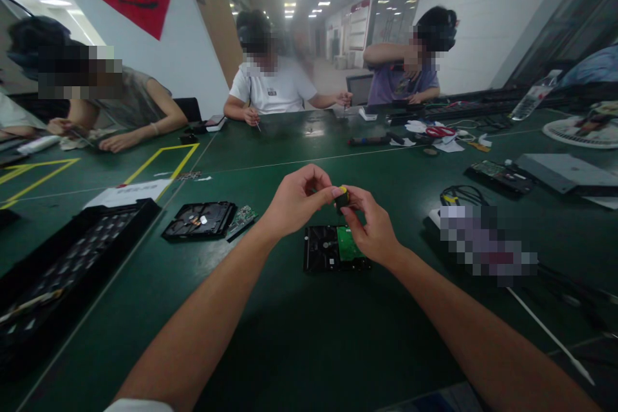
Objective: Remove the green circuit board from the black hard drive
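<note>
Both hands meet over the green table around a small black and yellow piece, whose kind I cannot make out. My left hand pinches its upper end between thumb and fingertip. From the other side, my right hand is closed on the same piece with thumb and fingers. Just below lies a hard disk drive, black with a green circuit board; my right hand hides part of it. To the left are another hard disk drive and a loose circuit board.
A long black tray stands at the left. On the right lie a drive with a bare board, a grey box, a cable and a partly blurred object. A water bottle stands farther back. Several people sit across the table.
</note>
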The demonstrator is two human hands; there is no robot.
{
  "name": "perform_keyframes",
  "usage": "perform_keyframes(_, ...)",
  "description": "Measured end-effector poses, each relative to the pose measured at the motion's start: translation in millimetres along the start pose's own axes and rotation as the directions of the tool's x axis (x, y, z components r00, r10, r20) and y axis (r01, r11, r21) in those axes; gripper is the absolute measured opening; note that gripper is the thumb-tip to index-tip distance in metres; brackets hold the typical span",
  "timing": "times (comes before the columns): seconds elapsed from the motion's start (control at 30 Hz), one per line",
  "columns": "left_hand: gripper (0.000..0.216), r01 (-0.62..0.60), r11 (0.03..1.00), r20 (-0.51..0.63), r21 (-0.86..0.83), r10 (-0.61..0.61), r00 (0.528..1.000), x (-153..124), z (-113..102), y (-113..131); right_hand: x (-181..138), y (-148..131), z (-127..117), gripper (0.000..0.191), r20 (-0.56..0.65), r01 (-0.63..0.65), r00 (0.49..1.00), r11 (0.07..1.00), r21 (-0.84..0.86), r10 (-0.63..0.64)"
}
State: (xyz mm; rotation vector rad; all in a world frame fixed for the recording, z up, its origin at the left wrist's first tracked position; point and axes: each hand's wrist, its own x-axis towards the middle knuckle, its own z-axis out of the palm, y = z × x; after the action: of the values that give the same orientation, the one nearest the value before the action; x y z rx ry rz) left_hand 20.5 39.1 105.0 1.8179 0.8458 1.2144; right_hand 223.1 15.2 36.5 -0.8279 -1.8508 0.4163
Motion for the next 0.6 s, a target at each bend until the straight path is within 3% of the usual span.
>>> perform_keyframes(0.13, 0.026, -0.058, 0.988, -0.003, 0.144, 0.059, 0.998, -0.3, -1.9, 0.5, -0.5, 0.4, 0.0, 0.041, 0.010, -0.012, 1.000, 1.000, 0.002, 0.012)
perform_keyframes(0.23, 0.028, -0.181, 0.958, 0.026, 0.221, 0.180, 0.983, -0.3, -2.4, 2.5, -0.4, -0.4, 0.1, 0.041, 0.012, -0.015, 1.000, 1.000, -0.007, 0.015)
perform_keyframes(0.4, 0.013, -0.276, 0.941, 0.042, 0.194, 0.273, 0.961, -0.7, -1.4, 5.6, 0.1, 0.0, 0.7, 0.040, 0.002, 0.003, 1.000, 0.999, -0.033, -0.003)
perform_keyframes(0.6, 0.029, -0.428, 0.860, 0.275, 0.277, 0.355, 0.893, -0.7, -4.0, 4.9, -0.7, 2.6, 0.6, 0.036, -0.013, -0.016, 1.000, 0.999, -0.038, 0.016)
